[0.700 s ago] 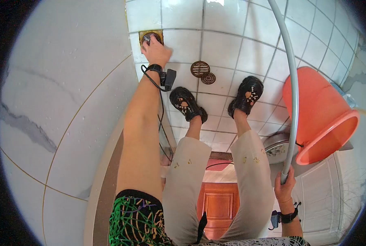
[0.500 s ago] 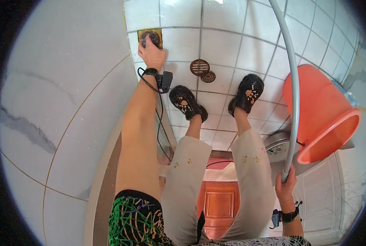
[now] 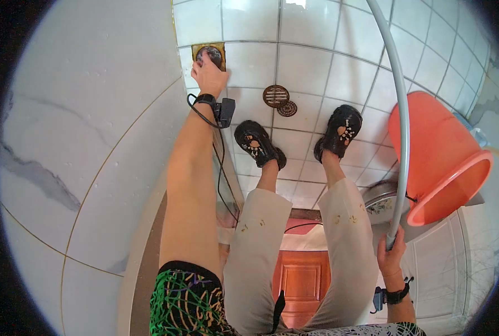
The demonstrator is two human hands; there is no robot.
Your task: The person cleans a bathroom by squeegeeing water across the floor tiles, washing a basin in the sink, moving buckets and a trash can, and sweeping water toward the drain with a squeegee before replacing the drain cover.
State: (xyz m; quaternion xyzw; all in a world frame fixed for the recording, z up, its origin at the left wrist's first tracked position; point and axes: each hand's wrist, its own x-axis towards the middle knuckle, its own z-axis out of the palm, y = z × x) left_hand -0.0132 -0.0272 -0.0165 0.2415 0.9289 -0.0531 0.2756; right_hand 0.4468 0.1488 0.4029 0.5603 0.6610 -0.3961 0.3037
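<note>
At the upper left, my left hand (image 3: 209, 77) reaches down to a floor drain with a rusty square frame (image 3: 222, 50). Its fingers grip a round dark drain insert (image 3: 214, 55) inside that frame, and part of the insert is hidden beneath them. My right hand (image 3: 392, 255), low on the right, is closed around the end of a grey hose (image 3: 401, 123), which runs up past the top of the view. On the tiles between the drain and my feet lie a round slotted drain grate (image 3: 275, 96) and a smaller perforated strainer (image 3: 287, 108), touching or overlapping.
My feet, in black clogs (image 3: 255, 143), stand on white floor tiles (image 3: 304, 67). An orange bucket (image 3: 437, 151) is tipped at the right, beside a metal basin (image 3: 381, 201). A marbled wall (image 3: 109, 112) rises on the left. A brown door (image 3: 300, 280) shows between my legs.
The whole view has shifted slightly, so things sit a little lower and to the right. My left hand stays on the drain insert, and my right hand keeps hold of the hose.
</note>
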